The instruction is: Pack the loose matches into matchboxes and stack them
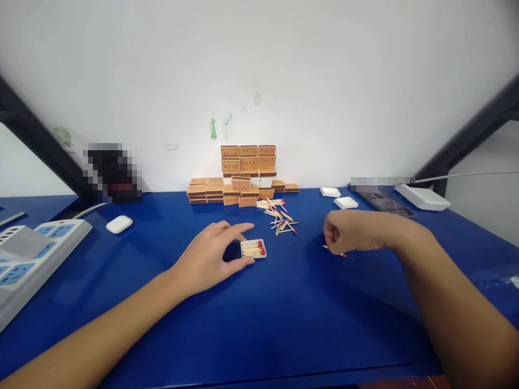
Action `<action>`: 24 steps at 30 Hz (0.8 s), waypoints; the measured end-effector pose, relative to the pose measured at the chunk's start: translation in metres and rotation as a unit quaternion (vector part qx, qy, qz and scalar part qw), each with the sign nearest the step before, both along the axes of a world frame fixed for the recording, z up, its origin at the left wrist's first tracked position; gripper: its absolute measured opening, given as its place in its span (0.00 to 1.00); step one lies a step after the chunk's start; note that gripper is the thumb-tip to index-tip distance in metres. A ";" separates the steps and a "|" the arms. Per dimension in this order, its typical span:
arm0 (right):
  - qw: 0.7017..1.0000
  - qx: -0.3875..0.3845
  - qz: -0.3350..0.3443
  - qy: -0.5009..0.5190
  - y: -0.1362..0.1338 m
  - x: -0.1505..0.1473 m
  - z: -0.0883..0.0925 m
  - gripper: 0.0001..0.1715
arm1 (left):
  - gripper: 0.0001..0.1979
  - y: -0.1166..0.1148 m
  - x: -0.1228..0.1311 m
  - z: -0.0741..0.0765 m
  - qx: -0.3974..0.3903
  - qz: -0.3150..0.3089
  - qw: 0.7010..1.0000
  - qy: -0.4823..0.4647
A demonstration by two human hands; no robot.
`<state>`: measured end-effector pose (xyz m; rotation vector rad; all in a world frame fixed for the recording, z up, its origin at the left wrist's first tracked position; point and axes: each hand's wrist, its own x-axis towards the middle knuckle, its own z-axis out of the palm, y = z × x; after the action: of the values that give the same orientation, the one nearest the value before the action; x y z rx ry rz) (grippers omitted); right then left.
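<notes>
My left hand [214, 248] curves around a small white matchbox tray [253, 256] on the blue table, thumb at its near edge and a finger at its far left corner. Red-tipped matches lie side by side inside the tray. To the right, my right hand [344, 231] is closed with its fingertips down at the tabletop. Matches [343, 254] stick out from under those fingers, which hide most of them. Between the hands and farther back is a loose pile of matches [281, 216].
Orange matchboxes [248, 162] are stacked against the wall. Two white trays [346, 202] lie at the back right, near a phone-like dark object [381, 201] and a white box [422, 196]. At left are a white earbud case [119, 224] and a power strip [60, 246].
</notes>
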<state>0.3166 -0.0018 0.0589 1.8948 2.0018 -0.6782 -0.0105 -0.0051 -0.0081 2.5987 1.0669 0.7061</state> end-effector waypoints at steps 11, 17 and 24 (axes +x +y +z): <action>0.916 0.210 0.194 0.283 -0.012 -0.059 -0.014 0.02 | 0.32 -0.008 0.005 0.002 0.005 -0.035 0.999 0.005; 0.903 0.228 0.233 0.279 -0.012 -0.075 -0.029 0.03 | 0.32 -0.009 0.008 0.002 0.002 -0.038 0.999 0.015; 0.898 0.257 0.242 0.264 -0.015 -0.086 -0.037 0.05 | 0.34 -0.008 0.008 0.000 0.008 -0.023 0.999 0.025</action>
<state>0.2307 -0.0166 0.0218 1.4029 3.1108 -0.5999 -0.0028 -0.0133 -0.0085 2.6577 1.0152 0.6453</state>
